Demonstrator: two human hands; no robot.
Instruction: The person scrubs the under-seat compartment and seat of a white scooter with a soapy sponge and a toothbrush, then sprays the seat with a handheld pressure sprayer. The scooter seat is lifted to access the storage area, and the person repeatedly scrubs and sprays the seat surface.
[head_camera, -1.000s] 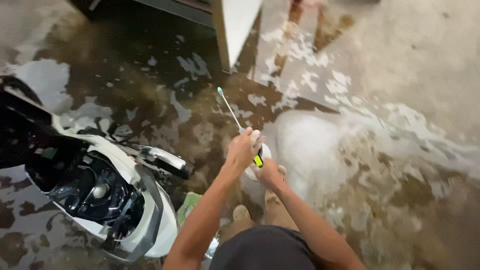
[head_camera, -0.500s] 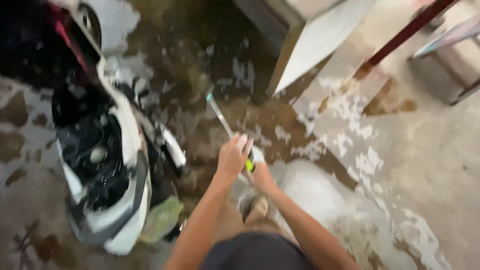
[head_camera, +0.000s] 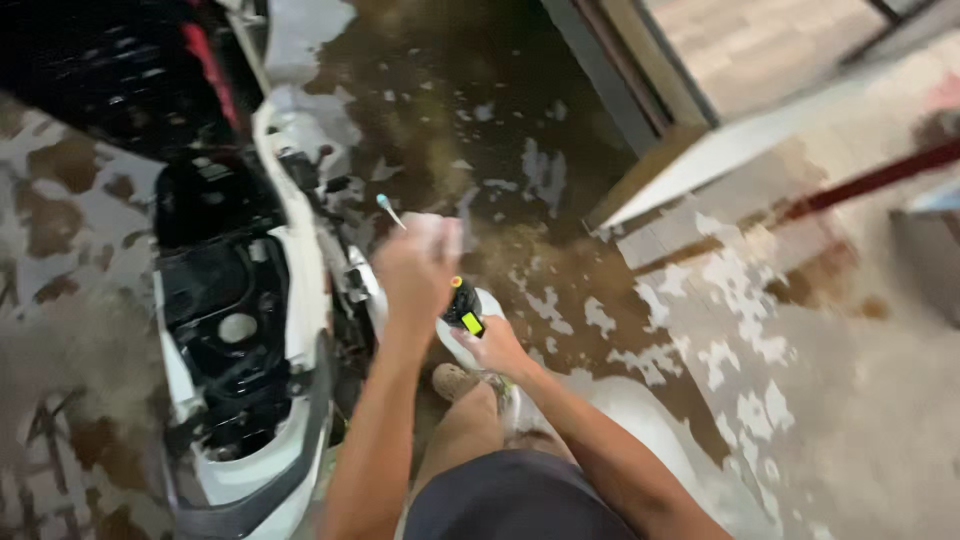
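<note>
Our left hand (head_camera: 418, 268) closes around a pale cloth (head_camera: 437, 232) and thin rod (head_camera: 389, 211); our right hand (head_camera: 492, 345) grips a black-and-yellow handle (head_camera: 463, 306), both beside the white scooter (head_camera: 240, 330) above the wet floor (head_camera: 560, 240).

Wet, foam-patched concrete floor (head_camera: 560, 250) carries a white scooter (head_camera: 250, 330) with its panels off.

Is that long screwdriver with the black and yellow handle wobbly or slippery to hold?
Probably stiff: the thin metal shaft runs straight from the black and yellow handle with no bend. Maybe a little slippery, since the concrete floor around it is wet and foamy. It looks light, as the left hand and right hand hold it raised easily.
</note>
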